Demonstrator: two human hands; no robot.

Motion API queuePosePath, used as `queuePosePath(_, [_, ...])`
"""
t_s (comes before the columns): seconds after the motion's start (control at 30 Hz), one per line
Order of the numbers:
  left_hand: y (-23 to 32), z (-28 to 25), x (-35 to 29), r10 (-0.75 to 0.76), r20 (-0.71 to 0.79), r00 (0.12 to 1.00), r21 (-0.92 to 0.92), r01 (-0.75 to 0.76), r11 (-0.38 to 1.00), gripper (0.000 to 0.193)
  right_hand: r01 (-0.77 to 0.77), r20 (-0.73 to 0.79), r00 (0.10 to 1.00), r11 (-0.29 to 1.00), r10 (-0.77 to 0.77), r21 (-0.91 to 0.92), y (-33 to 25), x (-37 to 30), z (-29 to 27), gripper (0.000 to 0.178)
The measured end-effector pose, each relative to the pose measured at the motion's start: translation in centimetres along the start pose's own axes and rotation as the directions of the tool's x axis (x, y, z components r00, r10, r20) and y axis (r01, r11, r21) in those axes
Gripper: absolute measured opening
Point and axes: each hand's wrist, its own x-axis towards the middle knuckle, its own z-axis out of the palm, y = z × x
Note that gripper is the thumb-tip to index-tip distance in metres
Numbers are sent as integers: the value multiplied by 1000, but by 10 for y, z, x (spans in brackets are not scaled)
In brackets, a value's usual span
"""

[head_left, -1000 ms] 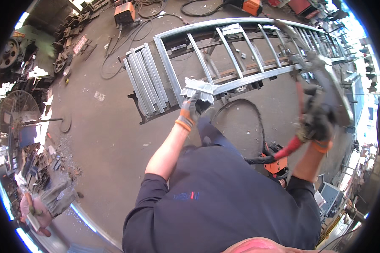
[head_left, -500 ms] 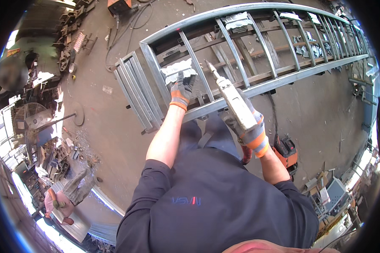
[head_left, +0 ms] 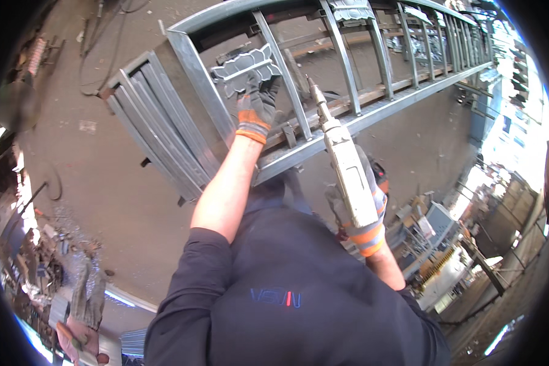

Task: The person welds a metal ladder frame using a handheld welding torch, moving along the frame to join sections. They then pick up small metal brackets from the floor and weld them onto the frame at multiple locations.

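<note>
My left hand [head_left: 257,110], in a grey glove with an orange cuff, grips the lower edge of a silver ornamental metal plate [head_left: 241,68] with scalloped edges. The plate is at the near left end of a long grey metal frame [head_left: 314,146] with crossbars, inside its corner. My right hand [head_left: 374,233], gloved likewise, is wrapped round a white tool [head_left: 351,174] with a long tapered nozzle, which looks like a welding gun. Its tip points up and away, over the frame's opening, apart from the plate. The tool's body hides part of the right-hand fingers.
Several metal bars [head_left: 158,125] lie side by side left of the frame. Another scalloped plate [head_left: 352,9] sits farther along it. Scrap and tools line the left side. A person in pink [head_left: 76,341] is at the lower left. A grey metal box [head_left: 442,218] stands at the right.
The view has shifted, so the frame sits higher and farther left. The plate in my left hand has tilted and shows its scalloped face. My right hand still holds the tool.
</note>
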Motion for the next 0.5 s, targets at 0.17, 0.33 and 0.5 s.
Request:
queuePosePath(0.17, [-6, -14, -1, -123, 44, 991, -125, 128, 984, 44, -168, -70, 986, 945, 154, -280, -37, -36, 1, 49])
queuePosePath(0.33, [-2, -15, -8, -280, -170, 945, -132, 260, 957, 41, -453, 1, 891, 888, 455, 80, -54, -41, -2, 41])
queuePosePath(0.5, [0, 12, -10, -115, -142, 983, -38, 110, 993, 36, -88, -54, 995, 995, 85, -49, -34, 13, 29, 44])
